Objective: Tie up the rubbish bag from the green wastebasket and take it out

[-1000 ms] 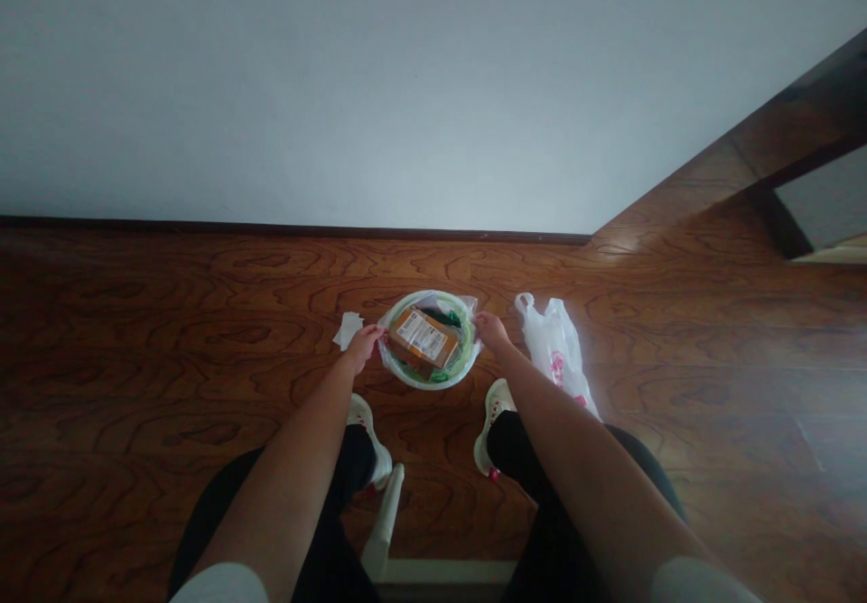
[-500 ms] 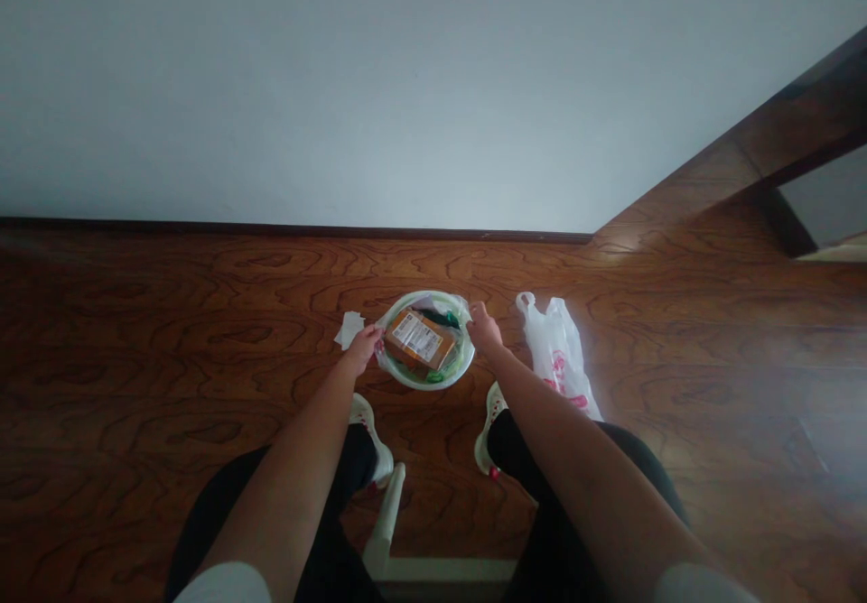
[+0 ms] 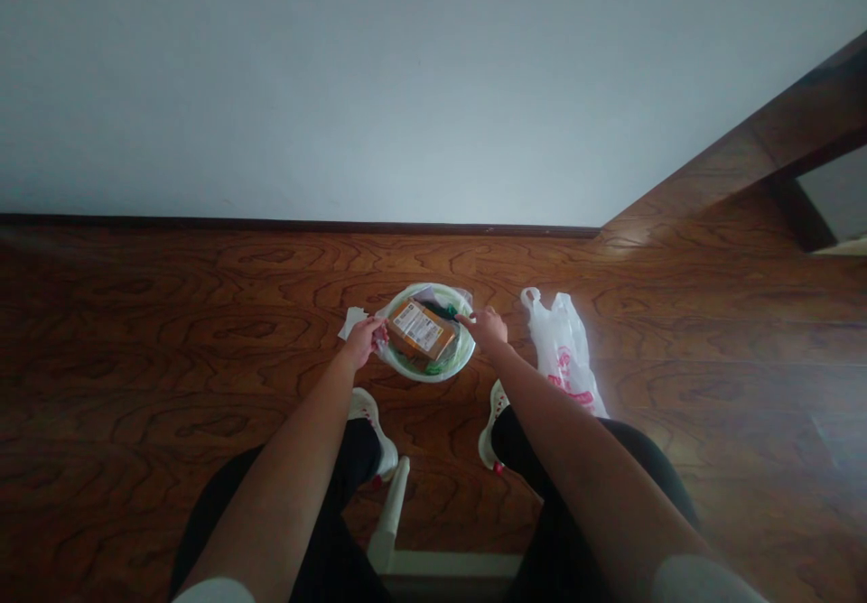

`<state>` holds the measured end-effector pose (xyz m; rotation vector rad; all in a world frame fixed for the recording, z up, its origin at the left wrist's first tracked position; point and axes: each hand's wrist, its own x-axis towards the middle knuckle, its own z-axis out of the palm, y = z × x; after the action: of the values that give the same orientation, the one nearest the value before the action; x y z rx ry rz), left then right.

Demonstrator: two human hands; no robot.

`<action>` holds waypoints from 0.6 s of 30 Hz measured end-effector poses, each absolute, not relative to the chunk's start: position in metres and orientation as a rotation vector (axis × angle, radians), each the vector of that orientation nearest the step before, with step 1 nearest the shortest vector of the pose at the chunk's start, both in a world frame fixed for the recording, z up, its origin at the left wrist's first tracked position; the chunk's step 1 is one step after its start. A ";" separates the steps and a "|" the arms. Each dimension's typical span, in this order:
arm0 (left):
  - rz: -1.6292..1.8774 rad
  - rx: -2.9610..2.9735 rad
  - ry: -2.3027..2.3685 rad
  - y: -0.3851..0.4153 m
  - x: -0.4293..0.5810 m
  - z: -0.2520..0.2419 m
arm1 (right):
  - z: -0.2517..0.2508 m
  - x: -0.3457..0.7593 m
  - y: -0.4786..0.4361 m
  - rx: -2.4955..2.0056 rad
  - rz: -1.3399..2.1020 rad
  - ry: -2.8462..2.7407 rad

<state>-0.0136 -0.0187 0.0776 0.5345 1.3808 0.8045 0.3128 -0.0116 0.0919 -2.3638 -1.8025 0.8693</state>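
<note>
A small round bin (image 3: pixel 414 373) with a clear plastic liner stands on the wooden floor between my feet. A brown cardboard box (image 3: pixel 420 330) with a white label lies on top of the rubbish inside, beside something green. My left hand (image 3: pixel 364 341) is closed on the liner's edge at the bin's left rim. My right hand (image 3: pixel 483 325) pinches the liner at the right rim, one finger pointing inward over the bin.
A white plastic bag (image 3: pixel 564 355) with red print lies on the floor right of the bin. A scrap of white paper (image 3: pixel 351 320) lies at its left. A white stool edge (image 3: pixel 393 513) shows between my knees. The wall runs close behind; a wooden door frame (image 3: pixel 745 170) stands at the right.
My right hand has shifted slightly inward along the bin's right rim, now with a finger reaching over the bin. My left hand stays on the left edge. The view has tilted a little.
</note>
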 end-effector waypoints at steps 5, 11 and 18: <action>0.775 0.511 1.363 -0.021 -0.014 0.093 | 0.082 0.302 -0.010 -2.259 0.921 -1.770; 0.775 0.461 1.382 -0.023 -0.012 0.108 | 0.074 0.299 -0.006 -2.121 1.252 -1.328; 0.737 0.484 1.456 -0.024 -0.014 0.117 | 0.093 0.313 -0.002 -1.955 1.396 -1.071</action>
<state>-0.0140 -0.0244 0.1167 0.4837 1.4561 0.7371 0.3130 -0.0022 0.0934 -1.9548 -1.0713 1.3958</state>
